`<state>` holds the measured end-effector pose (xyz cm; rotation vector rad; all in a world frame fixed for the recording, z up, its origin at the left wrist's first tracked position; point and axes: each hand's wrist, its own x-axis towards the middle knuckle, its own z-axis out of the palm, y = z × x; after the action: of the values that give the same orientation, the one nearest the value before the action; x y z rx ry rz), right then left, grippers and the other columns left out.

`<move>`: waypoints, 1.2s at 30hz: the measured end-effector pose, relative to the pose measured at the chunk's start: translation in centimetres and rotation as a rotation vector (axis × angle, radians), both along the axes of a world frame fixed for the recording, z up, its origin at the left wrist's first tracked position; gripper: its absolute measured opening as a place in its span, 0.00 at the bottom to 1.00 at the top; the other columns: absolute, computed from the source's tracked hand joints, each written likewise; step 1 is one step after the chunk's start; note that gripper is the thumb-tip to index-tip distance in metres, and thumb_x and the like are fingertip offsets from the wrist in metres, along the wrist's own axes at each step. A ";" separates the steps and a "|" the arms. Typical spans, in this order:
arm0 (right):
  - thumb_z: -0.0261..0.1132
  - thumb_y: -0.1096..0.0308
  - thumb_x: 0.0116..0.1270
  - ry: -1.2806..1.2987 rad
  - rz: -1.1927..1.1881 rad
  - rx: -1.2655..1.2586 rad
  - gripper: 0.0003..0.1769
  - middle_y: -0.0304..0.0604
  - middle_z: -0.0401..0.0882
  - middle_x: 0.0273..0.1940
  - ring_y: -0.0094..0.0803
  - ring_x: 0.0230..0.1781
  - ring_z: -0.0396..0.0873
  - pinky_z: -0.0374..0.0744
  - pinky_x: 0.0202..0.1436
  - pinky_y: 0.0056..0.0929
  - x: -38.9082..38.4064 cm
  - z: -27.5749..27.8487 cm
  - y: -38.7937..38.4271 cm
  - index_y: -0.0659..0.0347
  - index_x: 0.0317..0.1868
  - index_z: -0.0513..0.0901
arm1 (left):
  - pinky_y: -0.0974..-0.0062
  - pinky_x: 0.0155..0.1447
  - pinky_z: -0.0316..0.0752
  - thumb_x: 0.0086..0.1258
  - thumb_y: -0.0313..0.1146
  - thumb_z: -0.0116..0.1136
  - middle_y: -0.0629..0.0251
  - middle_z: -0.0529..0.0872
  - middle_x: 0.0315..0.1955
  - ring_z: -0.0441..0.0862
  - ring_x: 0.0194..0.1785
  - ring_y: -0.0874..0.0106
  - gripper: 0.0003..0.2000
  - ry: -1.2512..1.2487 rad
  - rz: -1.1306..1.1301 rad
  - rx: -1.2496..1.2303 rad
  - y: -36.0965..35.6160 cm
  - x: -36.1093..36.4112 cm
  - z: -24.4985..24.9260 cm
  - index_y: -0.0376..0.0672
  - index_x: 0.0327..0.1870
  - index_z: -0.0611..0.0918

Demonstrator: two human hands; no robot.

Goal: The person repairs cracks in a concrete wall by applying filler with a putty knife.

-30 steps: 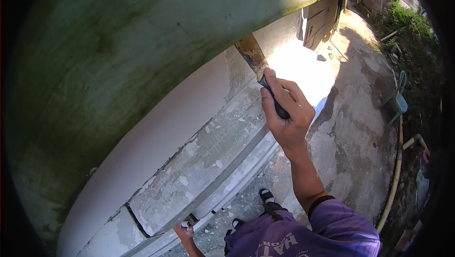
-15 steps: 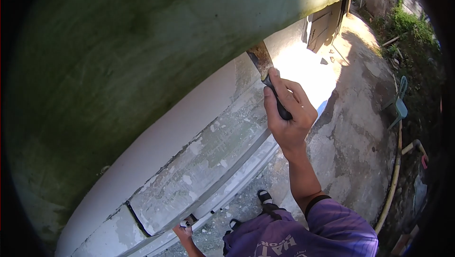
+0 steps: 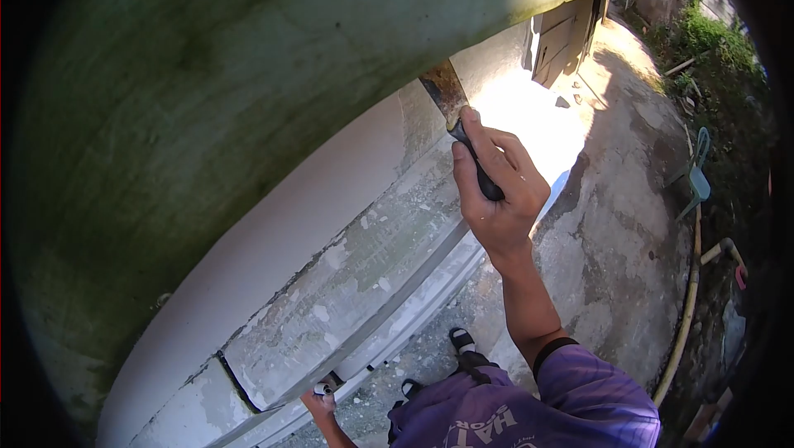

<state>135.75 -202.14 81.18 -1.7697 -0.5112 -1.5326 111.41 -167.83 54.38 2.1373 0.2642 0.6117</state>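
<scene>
My right hand (image 3: 514, 192) is closed around the black handle of a putty knife (image 3: 447, 88). Its wide, stained blade reaches up to the lower edge of the green wall (image 3: 273, 76), overlapping it in this view. The index finger lies along the neck of the tool. Below the green part runs a pale band with flaking, patchy paint (image 3: 347, 270) and a short black gap. Low down near its bottom edge, my left hand (image 3: 316, 403) is curled round a small thing with a pale round end, whose kind I cannot tell.
Stained concrete ground (image 3: 612, 258) runs along the wall, with bright sun farther ahead. On the right a light green plastic chair (image 3: 700, 183) stands beside a long pipe (image 3: 683, 332) and weeds (image 3: 703, 43). My sandalled feet (image 3: 461, 339) are close to the wall's base.
The putty knife and my right hand have shifted slightly up and left in view, and the wall has shifted left too. My left hand keeps its grip almost in place.
</scene>
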 end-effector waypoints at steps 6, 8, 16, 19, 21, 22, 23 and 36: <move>0.72 0.81 0.60 0.015 0.023 -0.002 0.26 0.44 0.85 0.39 0.25 0.29 0.84 0.81 0.28 0.23 -0.3 -0.5 0.0 0.59 0.60 0.86 | 0.69 0.36 0.73 0.58 0.80 0.53 0.65 0.82 0.24 0.79 0.30 0.69 0.42 -0.024 -0.021 -0.022 0.5 0.1 -0.5 0.37 0.32 0.83; 0.72 0.80 0.60 -0.004 0.006 -0.004 0.26 0.44 0.85 0.39 0.25 0.28 0.84 0.80 0.28 0.23 0.0 0.1 -0.1 0.58 0.60 0.86 | 0.69 0.36 0.73 0.58 0.80 0.53 0.64 0.82 0.24 0.79 0.30 0.68 0.43 -0.001 -0.005 -0.013 0.6 -0.2 -0.6 0.37 0.32 0.83; 0.72 0.80 0.59 0.011 -0.002 0.005 0.25 0.43 0.85 0.39 0.24 0.27 0.83 0.79 0.27 0.22 -0.1 -0.3 0.1 0.57 0.59 0.86 | 0.64 0.36 0.67 0.64 0.78 0.42 0.62 0.73 0.15 0.74 0.23 0.61 0.41 -0.136 0.049 0.131 -1.0 1.2 1.2 0.40 0.17 0.71; 0.72 0.80 0.59 -0.023 -0.005 0.016 0.26 0.43 0.85 0.39 0.24 0.27 0.83 0.79 0.26 0.22 0.3 0.3 0.5 0.57 0.59 0.86 | 0.64 0.36 0.67 0.64 0.78 0.42 0.62 0.73 0.15 0.73 0.23 0.61 0.41 -0.125 0.067 0.122 -1.5 1.0 1.3 0.40 0.17 0.71; 0.73 0.79 0.59 -0.031 0.003 0.012 0.26 0.43 0.84 0.39 0.24 0.26 0.82 0.79 0.26 0.23 0.5 0.1 0.5 0.57 0.60 0.86 | 0.64 0.36 0.67 0.64 0.78 0.41 0.62 0.73 0.15 0.73 0.23 0.61 0.41 -0.091 0.080 0.107 -1.9 1.4 1.7 0.41 0.17 0.71; 0.72 0.79 0.59 -0.031 0.003 0.005 0.26 0.42 0.84 0.39 0.24 0.27 0.83 0.79 0.26 0.23 0.4 0.0 0.3 0.57 0.60 0.86 | 0.64 0.37 0.67 0.64 0.78 0.41 0.63 0.73 0.15 0.73 0.23 0.61 0.41 -0.070 0.087 0.103 -1.9 1.3 1.8 0.41 0.16 0.71; 0.72 0.80 0.59 -0.032 0.002 0.001 0.26 0.42 0.84 0.39 0.24 0.27 0.83 0.79 0.26 0.23 0.3 -0.1 0.1 0.57 0.60 0.86 | 0.63 0.37 0.67 0.64 0.78 0.41 0.63 0.73 0.15 0.73 0.23 0.61 0.41 -0.069 0.085 0.110 -1.7 1.2 1.8 0.41 0.16 0.71; 0.72 0.80 0.59 0.037 -0.023 -0.006 0.26 0.43 0.85 0.38 0.25 0.28 0.84 0.81 0.29 0.22 0.1 -0.7 0.2 0.58 0.60 0.86 | 0.68 0.35 0.71 0.59 0.76 0.54 0.66 0.81 0.25 0.78 0.29 0.69 0.39 -0.057 -0.022 -0.001 1.0 -0.2 -1.5 0.39 0.33 0.83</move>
<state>135.89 -201.95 80.49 -1.8104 -0.4789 -1.5129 111.17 -166.88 52.93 2.1152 0.2093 0.6586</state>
